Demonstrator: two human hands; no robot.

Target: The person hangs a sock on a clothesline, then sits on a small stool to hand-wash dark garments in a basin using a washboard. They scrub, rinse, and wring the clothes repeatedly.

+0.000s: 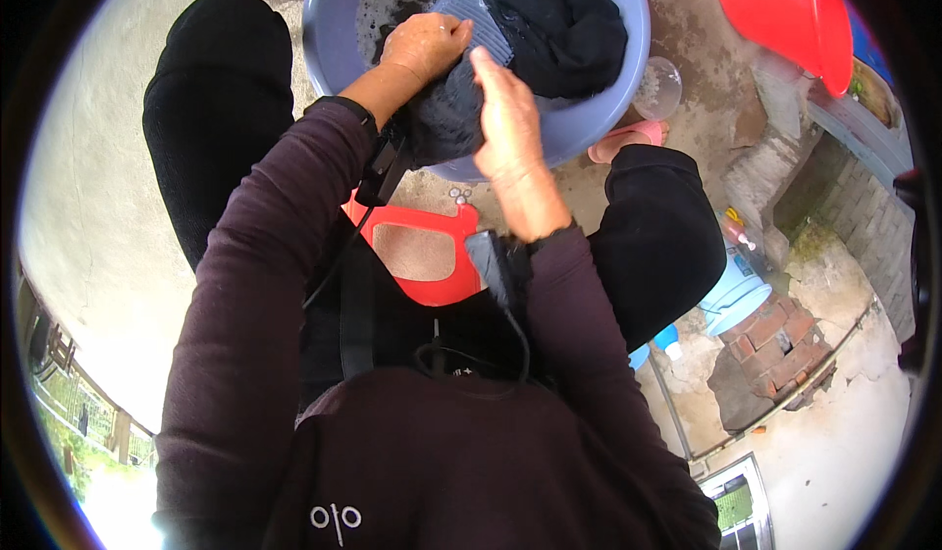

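A blue plastic basin [639, 13] stands before me with sudsy, dark-specked water [383, 5] in it. A ribbed blue washboard [491, 29] slants inside. My left hand [425, 44] is closed on a wet dark cloth [445, 119] at the washboard's lower end. My right hand [509, 112] holds the right side of this cloth, thumb uppermost; its other fingers are largely hidden. The cloth hangs over the basin's near rim. More wet black fabric [563, 31] is heaped at the right inside the basin, partly over the washboard.
A red plastic stool [430, 289] shows between my knees. Right of the basin are a clear round container [657, 88] and a red bucket [773, 13]. Farther right lie a light-blue bucket [736, 292], bottles [738, 228] and bricks [776, 340]. Black devices with cords hang at both wrists.
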